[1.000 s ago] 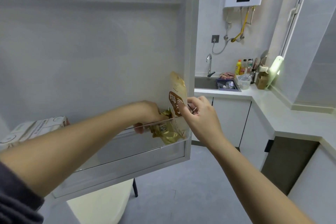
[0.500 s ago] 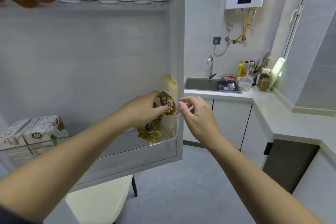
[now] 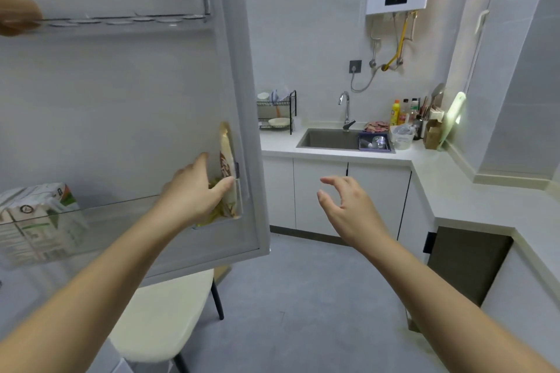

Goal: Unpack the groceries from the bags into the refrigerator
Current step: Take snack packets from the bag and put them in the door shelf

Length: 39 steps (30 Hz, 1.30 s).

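Note:
The refrigerator door (image 3: 127, 94) stands open in front of me. At the right end of its clear lower door bin (image 3: 127, 221) a tan and brown snack pouch (image 3: 225, 151) stands upright, with a gold packet (image 3: 216, 215) low beside it. My left hand (image 3: 194, 194) reaches into that bin, its thumb lying against the pouch and its fingers fairly straight. My right hand (image 3: 342, 206) hovers in the air to the right of the door with its fingers spread, holding nothing. Milk cartons (image 3: 39, 215) stand at the bin's left end.
Brown eggs (image 3: 15, 12) sit in the upper door tray (image 3: 127, 21). A cream chair (image 3: 160, 321) stands under the door. Behind are a white counter (image 3: 454, 191), a sink (image 3: 330, 139), a dish rack (image 3: 275, 112) and bottles (image 3: 403, 112) in the corner.
My right hand has let go of the pouch and moved right, away from the door, opening its fingers. My left hand has risen from the gold packet to the upright pouch.

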### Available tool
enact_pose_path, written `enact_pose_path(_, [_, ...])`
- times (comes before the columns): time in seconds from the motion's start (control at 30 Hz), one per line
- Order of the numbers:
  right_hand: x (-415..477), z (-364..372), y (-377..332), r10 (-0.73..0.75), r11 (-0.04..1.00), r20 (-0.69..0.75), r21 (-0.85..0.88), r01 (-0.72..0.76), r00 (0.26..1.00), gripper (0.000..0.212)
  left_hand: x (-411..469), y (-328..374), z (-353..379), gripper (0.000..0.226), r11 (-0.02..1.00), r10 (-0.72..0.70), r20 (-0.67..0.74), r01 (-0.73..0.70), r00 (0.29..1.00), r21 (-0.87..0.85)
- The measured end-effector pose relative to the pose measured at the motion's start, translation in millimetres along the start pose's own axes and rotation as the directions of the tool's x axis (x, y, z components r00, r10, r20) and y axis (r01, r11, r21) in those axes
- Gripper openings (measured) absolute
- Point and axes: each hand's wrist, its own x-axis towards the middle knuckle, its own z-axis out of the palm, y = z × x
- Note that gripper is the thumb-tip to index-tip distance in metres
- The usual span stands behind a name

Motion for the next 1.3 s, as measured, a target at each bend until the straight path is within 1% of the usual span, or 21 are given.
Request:
enact_pose_path(0.07, [-11,-16,15,-0.006,0.997,0.016,-0.078,0.008,1.000,0.047,-19,15,9,0.088,0.995,-0.036,-0.073,0.042,0.997,0.087])
enact_pose_path(0.13, [-20,-28,27,0.001,0.987,0.046,-0.163,0.007,0.999,0.054,-39,30,17,0.093,0.993,-0.062,-0.100,0.071,0.993,0.093])
enact_pose_path(0.2, [-34,-43,44,0.026,0.969,0.075,-0.246,-0.007,0.997,0.059,-63,55,32,0.093,0.994,-0.028,-0.111,0.039,0.993,0.100])
enact_pose_path(0.3, [-59,-68,79,0.074,0.921,0.089,-0.387,-0.034,0.993,0.063,-94,98,65,0.090,0.990,0.079,-0.086,-0.068,0.993,0.125])
enact_pose_path(0.4, [-85,-95,118,0.166,0.848,0.069,-0.519,-0.107,0.984,0.065,-112,145,104,0.086,0.970,0.198,0.014,-0.198,0.980,0.145])
enact_pose_path(0.5, [-113,-126,159,0.270,0.775,0.015,-0.596,-0.208,0.963,0.066,-122,198,144,0.082,0.925,0.337,0.119,-0.352,0.934,0.144])
enact_pose_path(0.6, [-145,-162,199,0.386,0.700,-0.050,-0.635,-0.328,0.921,0.066,-132,257,181,0.079,0.868,0.460,0.207,-0.486,0.864,0.103])
enact_pose_path(0.73, [-191,-213,248,0.542,0.586,-0.164,-0.629,-0.510,0.824,0.066,-149,342,234,0.077,0.757,0.620,0.293,-0.653,0.728,0.021])
enact_pose_path(0.83, [-224,-255,279,0.628,0.498,-0.269,-0.582,-0.643,0.730,0.066,-165,407,269,0.077,0.644,0.740,0.312,-0.761,0.596,-0.076])
enact_pose_path(0.93, [-257,-296,301,0.679,0.395,-0.383,-0.529,-0.751,0.626,0.065,-185,472,297,0.077,0.519,0.837,0.308,-0.835,0.452,-0.184])
enact_pose_path(1.07, [-305,-337,319,0.723,0.234,-0.512,-0.450,-0.862,0.464,0.064,-225,546,329,0.075,0.348,0.923,0.281,-0.883,0.264,-0.315])
enact_pose_path(1.13, [-334,-350,321,0.730,0.176,-0.566,-0.387,-0.905,0.384,0.063,-255,574,343,0.074,0.263,0.947,0.277,-0.883,0.160,-0.388])
enact_pose_path(1.23, [-383,-365,316,0.740,0.115,-0.616,-0.277,-0.954,0.268,0.060,-306,600,354,0.073,0.130,0.958,0.286,-0.870,-0.013,-0.476])
enact_pose_path(1.3, [-416,-372,309,0.752,0.056,-0.629,-0.235,-0.970,0.196,0.057,-339,610,355,0.072,0.045,0.953,0.274,-0.838,-0.126,-0.544])
